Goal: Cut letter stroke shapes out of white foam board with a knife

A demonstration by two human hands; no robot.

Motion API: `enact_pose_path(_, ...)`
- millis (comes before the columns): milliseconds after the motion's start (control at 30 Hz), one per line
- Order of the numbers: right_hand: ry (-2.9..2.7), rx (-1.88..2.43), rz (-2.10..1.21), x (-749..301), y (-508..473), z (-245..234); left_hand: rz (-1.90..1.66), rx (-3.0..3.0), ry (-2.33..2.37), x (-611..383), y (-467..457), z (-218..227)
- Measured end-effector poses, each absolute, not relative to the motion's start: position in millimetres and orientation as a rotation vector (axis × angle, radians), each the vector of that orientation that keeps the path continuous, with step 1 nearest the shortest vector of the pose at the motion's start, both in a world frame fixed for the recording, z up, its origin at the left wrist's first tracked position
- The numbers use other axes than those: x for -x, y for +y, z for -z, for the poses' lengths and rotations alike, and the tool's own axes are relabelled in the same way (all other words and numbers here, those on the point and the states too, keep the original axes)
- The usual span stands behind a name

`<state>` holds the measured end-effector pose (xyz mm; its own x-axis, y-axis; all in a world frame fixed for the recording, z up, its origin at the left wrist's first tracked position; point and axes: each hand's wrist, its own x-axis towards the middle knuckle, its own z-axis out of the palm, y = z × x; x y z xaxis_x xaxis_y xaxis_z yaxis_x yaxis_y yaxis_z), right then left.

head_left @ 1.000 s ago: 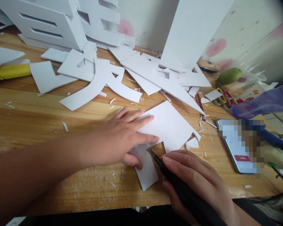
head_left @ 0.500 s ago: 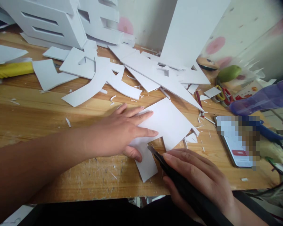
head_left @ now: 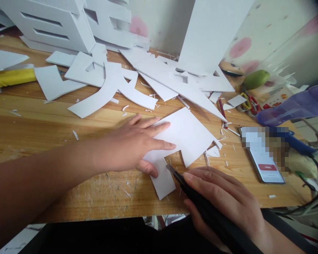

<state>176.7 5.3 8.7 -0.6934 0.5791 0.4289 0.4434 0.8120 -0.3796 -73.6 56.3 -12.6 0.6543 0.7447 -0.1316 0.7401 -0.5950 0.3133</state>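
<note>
While the left hand (head_left: 129, 146) is lying flat with fingers spread, pressing the white board piece (head_left: 185, 135) onto the wooden table (head_left: 42, 123), the right hand (head_left: 222, 201) is gripping a black knife (head_left: 196, 197), its blade touching the piece's notch.

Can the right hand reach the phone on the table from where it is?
Probably yes: the phone lies just beside the right hand with bare table between, but that hand holds a black knife.

Bare wood (head_left: 42, 123) lies open leftward; foam offcuts (head_left: 137, 81) crowd behind, phone (head_left: 262, 158) blocks rightward.
</note>
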Motion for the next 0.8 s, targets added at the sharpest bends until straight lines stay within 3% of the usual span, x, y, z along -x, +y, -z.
enact_pose_path(800, -2.509, 0.748, -0.373, -187, -3, -13, -0.054, -2.567, 1.161, 76, 58, 18)
